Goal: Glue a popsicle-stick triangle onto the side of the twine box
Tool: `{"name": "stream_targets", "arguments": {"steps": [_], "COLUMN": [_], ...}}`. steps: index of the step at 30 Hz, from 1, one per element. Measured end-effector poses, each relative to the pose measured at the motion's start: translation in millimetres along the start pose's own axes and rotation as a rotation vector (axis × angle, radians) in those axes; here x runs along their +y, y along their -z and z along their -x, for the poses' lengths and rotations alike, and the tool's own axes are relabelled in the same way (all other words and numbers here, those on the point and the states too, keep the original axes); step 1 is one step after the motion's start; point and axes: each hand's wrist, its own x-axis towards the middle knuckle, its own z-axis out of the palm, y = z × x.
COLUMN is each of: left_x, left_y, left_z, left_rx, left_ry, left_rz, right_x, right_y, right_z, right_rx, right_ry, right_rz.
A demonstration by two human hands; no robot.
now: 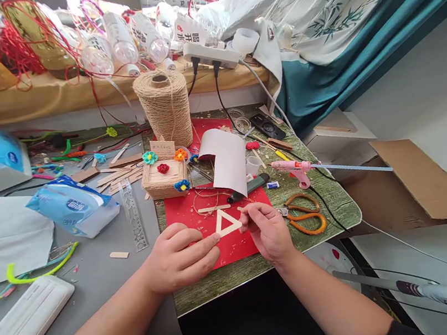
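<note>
A small triangle of pale craft sticks is over the red sheet in front of me. My left hand has its fingertips closed at the triangle's lower left corner; its thumb is hidden beneath. At the right corner, my right hand is closed in a pinch, with a tiny pale bit at its fingertips too small to name. Just behind the triangle lies a loose craft stick. Orange-handled scissors rest right of my right hand, their blades partly covered by it.
A twine-wrapped box with flowers stands behind the red sheet, before a big twine spool. Curled white paper and a pink glue gun sit to the right. A clear ruler and tissue pack lie left.
</note>
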Motion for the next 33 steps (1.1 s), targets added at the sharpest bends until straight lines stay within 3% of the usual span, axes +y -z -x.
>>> {"name": "stream_targets", "arguments": {"steps": [3,6,8,10,13,16,25,30,33], "left_x": [1.0,5.1,7.9,9.5,10.0,10.0,7.2,8.4,9.6], "left_y": [-3.6,-10.6,-15.7,-20.0,-23.9,-25.6,-29.4,-25.3,-24.1], "left_z": [0.0,-9.0,-17.4,-24.3,-28.6,-28.5,-28.0,-34.2,-36.9], "left_rx": [0.038,0.231,0.344,0.379,0.342,0.284,0.234,0.134,0.112], "left_ry": [0.004,0.02,0.12,0.262,0.464,0.567,0.638,0.574,0.609], "left_rz": [0.02,0.087,0.2,0.319,0.418,0.44,0.441,0.359,0.392], "right_x": [7.0,11.2,12.4,13.0,13.5,13.2,10.8,9.9,8.1], "right_y": [-0.9,-3.3,-5.0,-5.8,-5.4,-5.1,-6.4,-5.3,-6.6], "right_z": [-0.3,0.3,0.5,0.3,-0.1,-0.5,-6.6,-3.2,-1.0], "right_rx": [-0.037,-0.2,-0.274,-0.249,-0.176,-0.112,-0.005,-0.092,-0.143], "right_ry": [0.031,0.057,0.043,0.054,0.064,0.046,-0.073,0.006,0.065], "right_rz": [0.045,0.118,0.143,0.173,0.23,0.196,0.105,0.199,0.295]}}
